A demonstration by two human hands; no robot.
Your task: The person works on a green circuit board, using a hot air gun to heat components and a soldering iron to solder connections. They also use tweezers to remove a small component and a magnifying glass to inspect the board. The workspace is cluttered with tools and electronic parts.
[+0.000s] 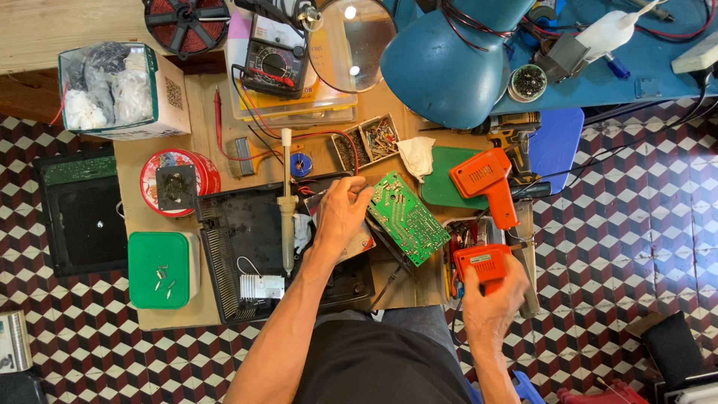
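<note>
- The person's left hand (342, 213) sits at the centre of the frame, fingers curled closed around the near edge of a green circuit board (407, 217), tipping it up off the tabletop (202, 105).
- The board lies just to the right of that hand. Its long axis runs on a diagonal from upper left to lower right, with its lower corner pointing toward the other hand.
- The right hand (493, 299), lower right of centre, is wrapped tight around the grip of an orange soldering gun (482, 263). I cannot make out the gun's tip from here. It seems to point up and to the left, toward the board.
- The gun sits just below and right of the board's lower corner, close to it but apart. The left hand is the one touching the board, and the right is the nearer to its free end.
- A second orange soldering gun (486, 183) lies on a green lid (441, 179) just above and to the right.
- A cream desoldering pump (286, 202) lies upright in the frame to the left of the left hand, over an open black casing (239, 232).
- A blue lamp shade (449, 63) hangs over the upper middle.
</note>
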